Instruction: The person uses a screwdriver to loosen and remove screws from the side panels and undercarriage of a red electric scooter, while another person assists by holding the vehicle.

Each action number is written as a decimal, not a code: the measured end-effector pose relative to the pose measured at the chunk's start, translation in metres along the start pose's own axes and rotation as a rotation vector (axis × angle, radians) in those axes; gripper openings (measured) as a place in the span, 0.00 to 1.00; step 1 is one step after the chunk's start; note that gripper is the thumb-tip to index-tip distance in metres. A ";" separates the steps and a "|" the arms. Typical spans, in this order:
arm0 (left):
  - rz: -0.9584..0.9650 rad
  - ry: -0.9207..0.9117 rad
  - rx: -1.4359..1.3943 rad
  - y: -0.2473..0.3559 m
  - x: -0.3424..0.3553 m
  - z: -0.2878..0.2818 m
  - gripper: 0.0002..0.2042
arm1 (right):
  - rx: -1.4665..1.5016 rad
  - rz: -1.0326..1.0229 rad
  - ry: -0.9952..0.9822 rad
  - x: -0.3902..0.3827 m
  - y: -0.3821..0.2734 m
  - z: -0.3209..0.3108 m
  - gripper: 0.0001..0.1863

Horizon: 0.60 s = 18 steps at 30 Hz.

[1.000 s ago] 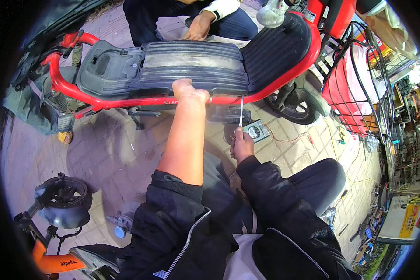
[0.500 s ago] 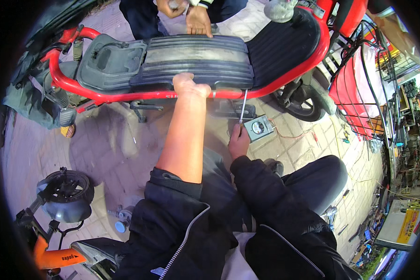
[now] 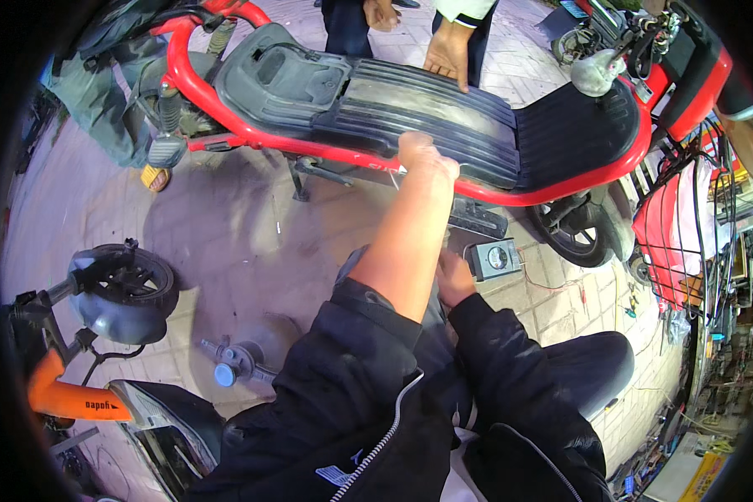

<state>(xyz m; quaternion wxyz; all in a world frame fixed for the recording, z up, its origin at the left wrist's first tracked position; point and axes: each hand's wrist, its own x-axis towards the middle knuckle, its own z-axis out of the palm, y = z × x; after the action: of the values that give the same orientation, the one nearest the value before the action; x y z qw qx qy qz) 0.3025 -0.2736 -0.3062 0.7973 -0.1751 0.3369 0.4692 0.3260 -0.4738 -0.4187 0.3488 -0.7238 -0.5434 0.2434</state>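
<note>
A red scooter frame point(image 3: 309, 152) carries a ribbed black footboard panel point(image 3: 468, 134) with a dusty middle strip. My left hand point(image 3: 423, 154) is closed at the panel's near edge, above the red rail; its fingertips are hidden. My right hand point(image 3: 455, 279) is lower, partly behind my left forearm, with curled fingers. The screwdriver it held a moment earlier is mostly hidden by that forearm; a thin bright tip point(image 3: 399, 172) shows at the rail left of my wrist. Beside my right hand lies a grey meter box point(image 3: 495, 258) with a round dial.
Across the scooter, another person's hand point(image 3: 450, 55) touches the panel's far edge. A grey-clad leg point(image 3: 100, 109) stands left. An orange scooter point(image 3: 79, 397) and a blue-capped grey fitting point(image 3: 230, 368) are at lower left; a wire basket point(image 3: 686, 217) at right, wires point(image 3: 560, 284) near the meter.
The view has swung, so the scooter sits further right and tilted. My right hand has drawn nearer my left forearm, and the screwdriver's shaft has left the panel's right end.
</note>
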 end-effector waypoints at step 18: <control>0.013 -0.090 -0.085 0.005 -0.005 -0.005 0.17 | 0.089 -0.104 -0.107 0.060 0.038 0.072 0.24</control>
<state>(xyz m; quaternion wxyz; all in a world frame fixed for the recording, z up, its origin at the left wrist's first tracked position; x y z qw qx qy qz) 0.2947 -0.2771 -0.3062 0.8004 -0.1856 0.2818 0.4954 0.3148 -0.4051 -0.4924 0.3636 -0.6642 -0.5867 0.2871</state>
